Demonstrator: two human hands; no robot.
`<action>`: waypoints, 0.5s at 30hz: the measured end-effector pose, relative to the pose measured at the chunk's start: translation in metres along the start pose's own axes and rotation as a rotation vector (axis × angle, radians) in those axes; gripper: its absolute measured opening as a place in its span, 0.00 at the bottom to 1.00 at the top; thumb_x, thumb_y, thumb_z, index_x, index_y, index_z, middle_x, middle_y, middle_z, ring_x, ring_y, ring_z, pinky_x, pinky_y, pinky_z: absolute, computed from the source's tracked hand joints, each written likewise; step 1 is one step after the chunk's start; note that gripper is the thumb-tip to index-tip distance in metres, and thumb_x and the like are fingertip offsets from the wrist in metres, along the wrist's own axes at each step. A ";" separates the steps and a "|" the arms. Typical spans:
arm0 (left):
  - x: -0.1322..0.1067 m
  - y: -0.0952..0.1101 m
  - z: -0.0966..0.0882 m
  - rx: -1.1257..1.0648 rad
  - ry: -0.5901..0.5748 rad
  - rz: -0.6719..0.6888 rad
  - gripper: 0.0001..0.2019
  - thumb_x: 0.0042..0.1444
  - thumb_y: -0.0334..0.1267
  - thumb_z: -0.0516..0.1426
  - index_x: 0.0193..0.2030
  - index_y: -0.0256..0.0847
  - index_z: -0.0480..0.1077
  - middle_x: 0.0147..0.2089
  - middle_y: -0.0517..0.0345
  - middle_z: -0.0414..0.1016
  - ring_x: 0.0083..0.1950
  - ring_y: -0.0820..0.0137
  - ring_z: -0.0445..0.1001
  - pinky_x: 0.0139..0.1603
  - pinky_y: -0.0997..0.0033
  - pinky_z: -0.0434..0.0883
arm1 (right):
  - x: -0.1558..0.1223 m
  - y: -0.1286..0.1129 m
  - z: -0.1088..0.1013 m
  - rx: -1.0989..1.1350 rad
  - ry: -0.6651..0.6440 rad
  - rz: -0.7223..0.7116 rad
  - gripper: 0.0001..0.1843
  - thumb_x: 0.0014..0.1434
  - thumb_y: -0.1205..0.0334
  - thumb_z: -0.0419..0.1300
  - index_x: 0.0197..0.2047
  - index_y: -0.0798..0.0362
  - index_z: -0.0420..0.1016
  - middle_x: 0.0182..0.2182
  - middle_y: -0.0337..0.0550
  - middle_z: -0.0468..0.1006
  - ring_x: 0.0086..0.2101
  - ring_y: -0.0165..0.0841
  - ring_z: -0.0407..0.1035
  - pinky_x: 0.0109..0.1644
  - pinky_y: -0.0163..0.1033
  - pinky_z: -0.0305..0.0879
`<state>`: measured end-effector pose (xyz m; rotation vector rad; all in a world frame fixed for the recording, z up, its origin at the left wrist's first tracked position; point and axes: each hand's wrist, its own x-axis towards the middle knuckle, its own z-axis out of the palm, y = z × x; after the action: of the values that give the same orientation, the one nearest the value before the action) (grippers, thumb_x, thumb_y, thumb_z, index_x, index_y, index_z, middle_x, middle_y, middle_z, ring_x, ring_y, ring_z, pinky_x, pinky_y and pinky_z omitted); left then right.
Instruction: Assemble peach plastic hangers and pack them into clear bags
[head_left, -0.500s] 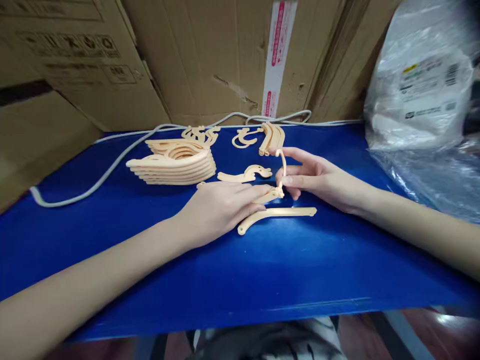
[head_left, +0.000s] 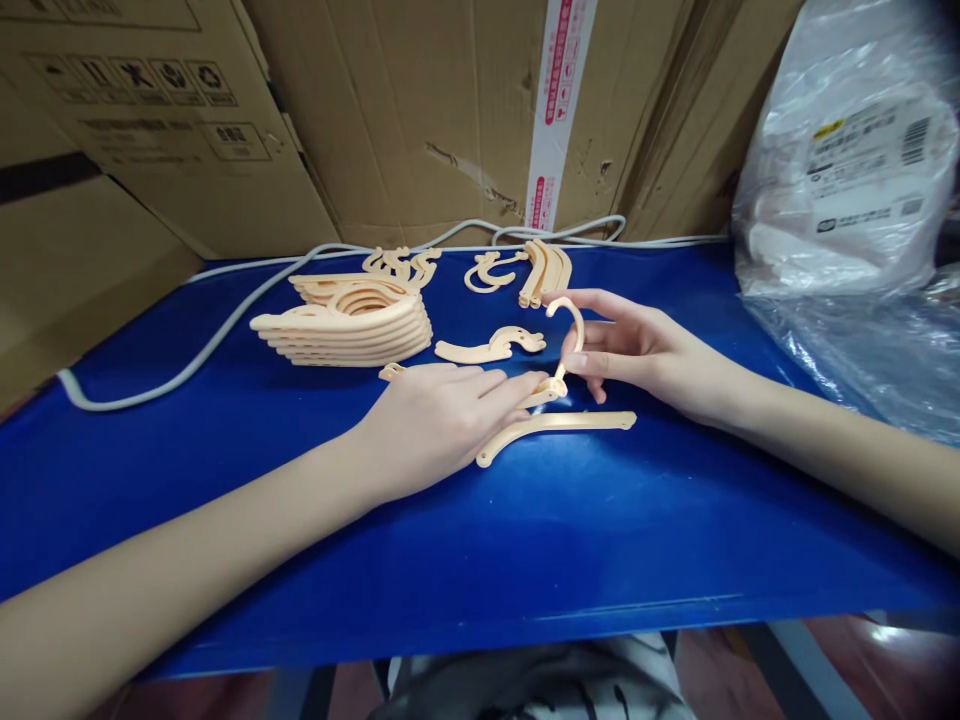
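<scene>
Between the fingers and thumb of my right hand (head_left: 626,345) is a beige plastic hanger hook (head_left: 579,330), raised off the table with its curved end up. Its foot meets the end of a hanger arm (head_left: 550,392), most of which lies hidden beneath my left hand (head_left: 450,420). The left fingers are together and pressed over that arm. Just in front, a loose curved hanger arm (head_left: 559,422) rests on the blue table, close to the left fingertips. Behind the hands lies another arm with a hook piece (head_left: 487,348).
A stack of beige hangers (head_left: 341,330) sits at the left. Loose hooks (head_left: 491,272) and a bundle of hanger arms (head_left: 545,272) lie further back. A white cable (head_left: 247,322) runs along cardboard boxes (head_left: 420,120). Clear plastic packaging (head_left: 847,200) stands at the right.
The hook has turned, so its curve now shows side-on and opens leftward. My right hand has shifted slightly to the right with it. My left hand stays over the arm.
</scene>
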<state>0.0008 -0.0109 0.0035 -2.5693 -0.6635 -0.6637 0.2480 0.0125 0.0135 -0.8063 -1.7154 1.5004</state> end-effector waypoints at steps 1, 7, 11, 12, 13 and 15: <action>0.000 0.000 0.000 0.006 -0.008 -0.003 0.15 0.71 0.41 0.50 0.53 0.37 0.75 0.40 0.54 0.84 0.33 0.66 0.82 0.28 0.69 0.70 | 0.000 0.000 0.000 -0.018 0.002 -0.014 0.28 0.62 0.67 0.64 0.63 0.53 0.61 0.32 0.34 0.73 0.30 0.26 0.67 0.28 0.31 0.68; 0.002 0.001 0.001 0.014 -0.036 -0.016 0.17 0.73 0.42 0.48 0.54 0.38 0.75 0.39 0.57 0.85 0.33 0.68 0.82 0.27 0.71 0.68 | -0.003 0.000 0.003 -0.143 0.072 -0.078 0.28 0.62 0.65 0.64 0.63 0.48 0.62 0.33 0.36 0.71 0.32 0.29 0.67 0.29 0.34 0.69; 0.001 0.001 0.001 0.017 -0.055 -0.018 0.17 0.73 0.42 0.47 0.53 0.38 0.75 0.38 0.58 0.84 0.33 0.68 0.82 0.26 0.70 0.68 | -0.006 -0.002 0.005 -0.252 0.099 -0.109 0.28 0.63 0.64 0.63 0.64 0.46 0.62 0.33 0.36 0.70 0.33 0.30 0.67 0.30 0.36 0.68; 0.001 0.001 0.001 0.016 -0.061 -0.020 0.17 0.73 0.42 0.47 0.52 0.38 0.75 0.38 0.58 0.84 0.33 0.68 0.82 0.25 0.70 0.68 | -0.006 -0.003 0.006 -0.277 0.103 -0.114 0.29 0.63 0.63 0.63 0.65 0.46 0.62 0.34 0.37 0.70 0.33 0.30 0.67 0.30 0.36 0.68; 0.001 0.001 0.000 0.013 -0.067 -0.021 0.17 0.73 0.41 0.47 0.52 0.38 0.75 0.38 0.58 0.85 0.33 0.68 0.82 0.25 0.69 0.67 | -0.007 -0.003 0.006 -0.301 0.110 -0.119 0.29 0.63 0.63 0.63 0.65 0.46 0.61 0.34 0.37 0.70 0.33 0.31 0.67 0.31 0.37 0.68; 0.002 0.001 0.000 0.016 -0.069 -0.016 0.17 0.73 0.41 0.47 0.52 0.38 0.75 0.38 0.58 0.85 0.32 0.67 0.82 0.23 0.69 0.66 | -0.007 -0.003 0.007 -0.343 0.123 -0.124 0.31 0.63 0.61 0.63 0.66 0.47 0.60 0.35 0.38 0.71 0.33 0.31 0.66 0.32 0.38 0.69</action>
<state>0.0026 -0.0114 0.0043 -2.5844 -0.7096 -0.5742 0.2464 0.0025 0.0154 -0.9259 -1.9177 1.0657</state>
